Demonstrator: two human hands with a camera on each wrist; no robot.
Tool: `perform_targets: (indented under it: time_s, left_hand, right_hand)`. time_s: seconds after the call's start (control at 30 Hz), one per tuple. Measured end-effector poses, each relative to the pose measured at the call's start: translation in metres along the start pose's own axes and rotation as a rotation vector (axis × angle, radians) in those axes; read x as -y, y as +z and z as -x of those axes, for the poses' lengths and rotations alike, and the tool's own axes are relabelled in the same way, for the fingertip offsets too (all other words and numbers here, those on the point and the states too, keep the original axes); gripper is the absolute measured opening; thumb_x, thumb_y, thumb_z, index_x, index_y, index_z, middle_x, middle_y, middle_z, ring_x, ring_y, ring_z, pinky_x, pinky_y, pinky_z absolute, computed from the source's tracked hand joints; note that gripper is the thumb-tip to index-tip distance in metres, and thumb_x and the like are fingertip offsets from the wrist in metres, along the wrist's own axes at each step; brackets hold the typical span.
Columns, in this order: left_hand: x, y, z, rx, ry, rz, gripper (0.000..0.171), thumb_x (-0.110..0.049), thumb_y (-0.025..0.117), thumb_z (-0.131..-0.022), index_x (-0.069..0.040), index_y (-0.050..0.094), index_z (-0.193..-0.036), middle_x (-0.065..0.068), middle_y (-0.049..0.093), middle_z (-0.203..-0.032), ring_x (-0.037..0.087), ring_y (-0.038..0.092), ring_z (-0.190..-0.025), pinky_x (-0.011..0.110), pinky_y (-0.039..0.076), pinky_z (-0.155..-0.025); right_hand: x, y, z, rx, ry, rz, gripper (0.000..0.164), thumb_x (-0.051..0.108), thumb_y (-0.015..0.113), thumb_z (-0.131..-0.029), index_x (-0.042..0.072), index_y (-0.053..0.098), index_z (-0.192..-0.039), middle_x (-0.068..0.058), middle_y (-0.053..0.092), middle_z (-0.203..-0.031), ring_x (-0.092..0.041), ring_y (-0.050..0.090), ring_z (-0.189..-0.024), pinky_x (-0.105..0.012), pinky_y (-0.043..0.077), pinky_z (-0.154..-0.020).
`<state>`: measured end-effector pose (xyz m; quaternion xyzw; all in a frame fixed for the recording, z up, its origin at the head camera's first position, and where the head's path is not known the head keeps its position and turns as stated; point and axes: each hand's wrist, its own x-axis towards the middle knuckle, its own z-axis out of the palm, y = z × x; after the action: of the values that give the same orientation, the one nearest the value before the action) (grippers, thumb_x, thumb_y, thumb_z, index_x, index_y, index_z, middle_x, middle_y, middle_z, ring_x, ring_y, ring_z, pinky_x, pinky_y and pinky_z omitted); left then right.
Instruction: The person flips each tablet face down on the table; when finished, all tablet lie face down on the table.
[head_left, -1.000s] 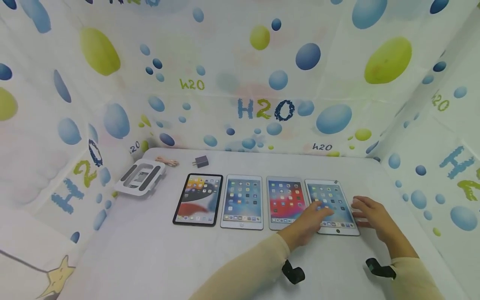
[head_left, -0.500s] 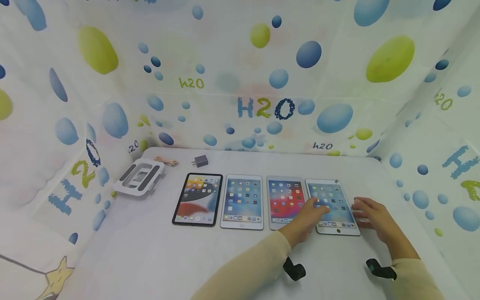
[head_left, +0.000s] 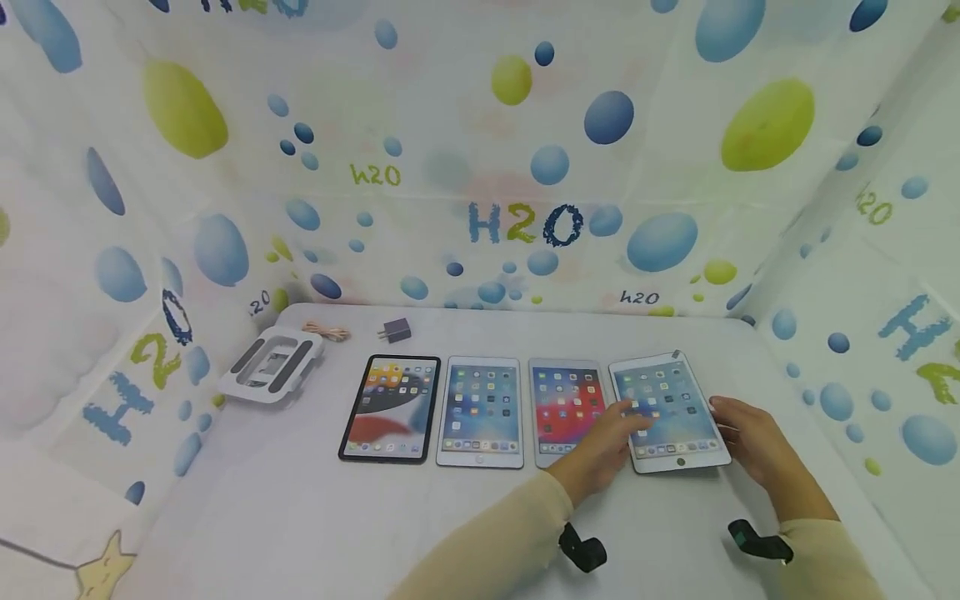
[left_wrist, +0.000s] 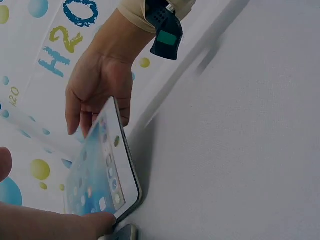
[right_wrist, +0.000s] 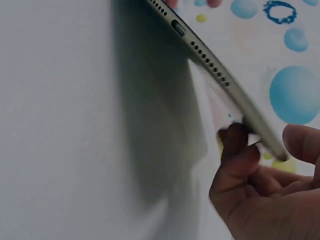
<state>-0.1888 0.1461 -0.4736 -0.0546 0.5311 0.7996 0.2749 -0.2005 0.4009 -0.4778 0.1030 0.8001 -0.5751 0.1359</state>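
At the row's right end, a white-framed tablet [head_left: 663, 408] with a lit home screen is tilted, its right side raised off the white table [head_left: 300, 533]. My right hand [head_left: 757, 437] holds that raised edge, the thumb [right_wrist: 302, 145] on the screen side and curled fingers behind. My left hand [head_left: 603, 446] is at the opposite edge, its thumb [left_wrist: 97, 222] extended at the tablet's lower corner and overlapping the screen in the head view. Just left lies a tablet with a red and blue screen [head_left: 566, 404], partly covered by my left hand.
Further left lie another white tablet [head_left: 480, 412] and a black-framed tablet [head_left: 392, 408]. A white stand [head_left: 273, 362] with grey pads, a coiled cable [head_left: 326, 332] and a dark charger plug [head_left: 396, 330] are at the back left. Patterned curtains surround the table.
The rightmost tablet's right side has risen from the table and the tablet has turned slightly. My right hand has come from beside it to grip its edge. The head view has shifted slightly.
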Motion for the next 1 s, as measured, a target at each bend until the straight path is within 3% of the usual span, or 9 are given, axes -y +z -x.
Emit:
perform_targets:
  time_s: [0.07, 0.13, 0.23, 0.3, 0.43, 0.53, 0.67, 0.87, 1.0]
  left_hand:
    - [0.001, -0.001, 0.000, 0.017, -0.004, 0.022, 0.067, -0.017, 0.070, -0.091, -0.010, 0.043, -0.152, 0.015, 0.036, -0.159, 0.039, 0.028, -0.151, 0.052, 0.024, -0.123]
    - [0.001, -0.002, -0.001, 0.039, -0.003, 0.028, 0.070, -0.018, 0.071, -0.091, -0.011, 0.041, -0.154, 0.015, 0.033, -0.161, 0.038, 0.025, -0.152, 0.052, 0.023, -0.123]
    - [0.000, -0.004, -0.002, 0.070, 0.000, 0.011, 0.074, -0.021, 0.073, -0.091, -0.013, 0.038, -0.155, 0.012, 0.031, -0.162, 0.036, 0.024, -0.153, 0.052, 0.023, -0.124]
    - [-0.001, -0.006, -0.002, 0.091, -0.001, -0.013, 0.077, -0.025, 0.074, -0.091, -0.015, 0.036, -0.157, 0.011, 0.031, -0.163, 0.035, 0.026, -0.152, 0.053, 0.024, -0.123]
    - [-0.004, -0.008, -0.002, 0.114, 0.003, -0.071, 0.076, -0.034, 0.074, -0.092, -0.020, 0.036, -0.157, 0.010, 0.033, -0.161, 0.037, 0.034, -0.148, 0.056, 0.030, -0.120]
    - [-0.006, -0.008, -0.001, 0.108, 0.016, -0.097, 0.072, -0.040, 0.073, -0.093, -0.024, 0.039, -0.155, 0.010, 0.036, -0.158, 0.037, 0.040, -0.143, 0.058, 0.035, -0.116]
    - [-0.009, -0.009, 0.001, 0.069, 0.036, -0.078, 0.069, -0.038, 0.075, -0.092, -0.024, 0.044, -0.152, 0.010, 0.041, -0.153, 0.035, 0.051, -0.133, 0.059, 0.042, -0.110]
    - [-0.009, -0.010, 0.004, 0.080, 0.092, 0.042, 0.068, -0.022, 0.072, -0.092, -0.014, 0.043, -0.153, 0.013, 0.053, -0.142, 0.033, 0.060, -0.122, 0.061, 0.045, -0.106]
    - [-0.009, -0.009, 0.004, 0.103, 0.126, 0.119, 0.064, -0.016, 0.066, -0.093, -0.009, 0.042, -0.152, 0.015, 0.060, -0.133, 0.033, 0.064, -0.117, 0.059, 0.048, -0.104]
  right_hand:
    - [0.003, -0.002, 0.003, 0.021, -0.038, -0.133, 0.066, 0.045, 0.045, -0.108, 0.001, 0.036, -0.156, -0.001, 0.061, -0.133, -0.010, 0.060, -0.110, -0.019, 0.055, -0.084]
    - [0.009, -0.001, 0.006, 0.052, -0.097, -0.267, 0.047, 0.037, 0.049, -0.108, 0.010, 0.054, -0.146, 0.012, 0.065, -0.119, -0.005, 0.063, -0.103, -0.021, 0.056, -0.085]
    - [0.018, 0.010, 0.009, 0.114, -0.171, -0.409, 0.026, 0.024, 0.052, -0.108, 0.023, 0.070, -0.127, 0.014, 0.071, -0.114, -0.006, 0.066, -0.099, -0.023, 0.058, -0.082]
    - [0.023, 0.020, 0.010, 0.156, -0.202, -0.446, 0.025, 0.020, 0.052, -0.108, 0.025, 0.072, -0.122, 0.011, 0.072, -0.114, -0.007, 0.067, -0.098, -0.025, 0.058, -0.081]
    - [0.027, 0.043, 0.009, 0.247, -0.207, -0.362, 0.030, 0.022, 0.047, -0.109, 0.017, 0.063, -0.134, 0.009, 0.071, -0.117, -0.010, 0.068, -0.101, -0.031, 0.058, -0.082]
    - [0.024, 0.055, 0.005, 0.330, -0.178, -0.226, 0.048, 0.027, 0.044, -0.110, 0.004, 0.042, -0.152, 0.009, 0.065, -0.124, -0.015, 0.066, -0.108, -0.039, 0.058, -0.086]
    - [0.020, 0.065, 0.000, 0.387, -0.136, -0.135, 0.063, 0.028, 0.046, -0.110, -0.004, 0.022, -0.158, 0.003, 0.054, -0.136, -0.023, 0.059, -0.117, -0.048, 0.058, -0.088]
    - [0.016, 0.067, -0.002, 0.309, -0.121, -0.073, 0.063, 0.028, 0.057, -0.105, -0.001, 0.034, -0.155, -0.011, 0.049, -0.145, -0.029, 0.055, -0.121, -0.050, 0.057, -0.089]
    - [0.013, 0.062, -0.003, 0.231, -0.109, -0.029, 0.063, 0.028, 0.062, -0.102, -0.002, 0.039, -0.152, -0.013, 0.053, -0.145, -0.021, 0.059, -0.117, -0.044, 0.057, -0.090]
